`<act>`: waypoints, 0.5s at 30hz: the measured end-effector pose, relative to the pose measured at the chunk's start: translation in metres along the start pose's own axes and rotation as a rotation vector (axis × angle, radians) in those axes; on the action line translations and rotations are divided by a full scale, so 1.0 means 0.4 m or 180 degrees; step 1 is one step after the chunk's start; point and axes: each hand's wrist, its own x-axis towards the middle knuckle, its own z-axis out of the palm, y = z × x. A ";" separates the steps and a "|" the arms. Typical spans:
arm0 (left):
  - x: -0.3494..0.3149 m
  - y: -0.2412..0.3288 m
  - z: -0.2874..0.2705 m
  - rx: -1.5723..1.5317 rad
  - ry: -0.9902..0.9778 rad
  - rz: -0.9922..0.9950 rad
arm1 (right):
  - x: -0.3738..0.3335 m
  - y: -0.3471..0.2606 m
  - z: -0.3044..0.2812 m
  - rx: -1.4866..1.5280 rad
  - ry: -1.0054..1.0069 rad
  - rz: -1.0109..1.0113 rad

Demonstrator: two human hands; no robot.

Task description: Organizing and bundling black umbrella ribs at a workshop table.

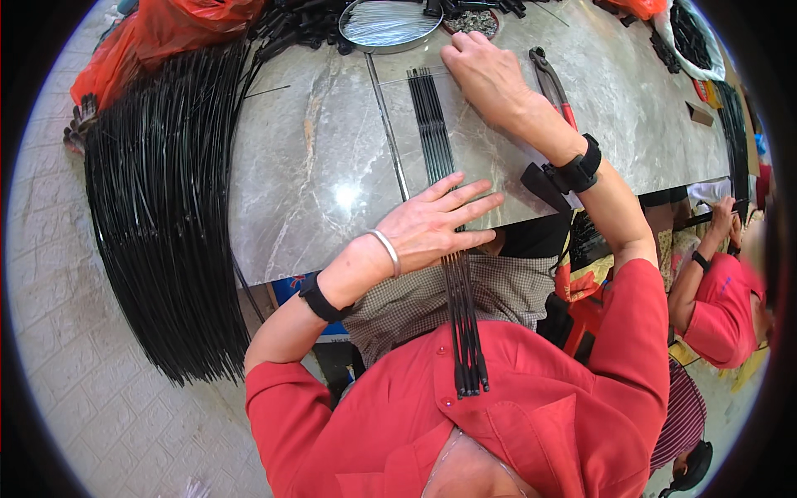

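both hands are pressing a row of black rods flat on the marble table.
left hand, fingers spread, is pinning the black rods mid-frame, keeping them aligned; right hand, fingers together, is steadying their upper ends on the marble table.

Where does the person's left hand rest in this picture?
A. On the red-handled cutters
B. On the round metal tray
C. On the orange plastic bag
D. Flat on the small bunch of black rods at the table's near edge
D: the left hand lies flat, fingers spread, across the black rods at the near edge of the table, while the right hand rests near their far end.
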 end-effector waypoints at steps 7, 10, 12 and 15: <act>-0.003 -0.002 0.006 0.0009 0.0015 0.0010 | -0.006 -0.001 0.016 -0.0086 0.0114 0.0024; -0.005 0.000 0.004 -0.0083 0.0071 -0.0025 | -0.005 -0.004 0.012 -0.0068 0.0150 -0.0025; 0.000 -0.001 0.002 -0.0032 0.0020 0.0018 | -0.010 0.002 0.013 -0.0088 0.0178 -0.0012; 0.001 -0.001 0.001 -0.0052 0.0013 0.0012 | -0.008 0.005 0.019 -0.0072 0.0182 -0.0079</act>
